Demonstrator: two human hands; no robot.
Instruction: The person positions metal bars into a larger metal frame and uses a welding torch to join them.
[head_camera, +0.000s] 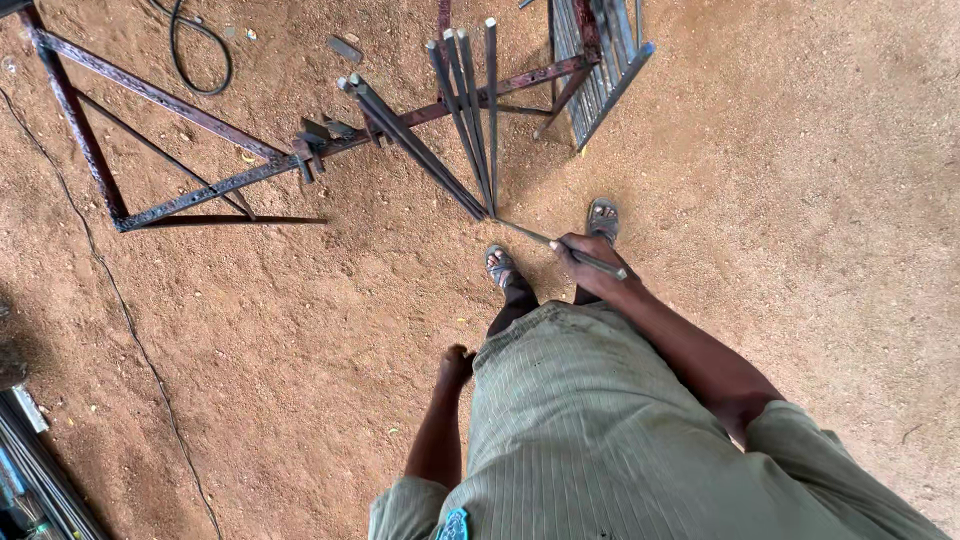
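Observation:
I stand on reddish sandy ground and look down past my green ribbed shirt. My right hand (590, 265) grips a thin grey metal rod (560, 246) that slants down to the ground near a fan of several steel square tubes (462, 120). These tubes lean against a rusty metal trestle frame (200, 120) and meet at their lower ends close to the rod's tip. My left hand (456, 364) hangs by my side with its fingers curled and nothing in it. My sandalled feet (500, 266) stand just behind the rod.
A stack of more metal bars (592, 60) rests on the frame at the top right. A black cable (200, 50) loops on the ground at the top left. A thin wire (130, 330) runs across the sand at the left. Metal stock (30, 470) lies at the lower-left corner.

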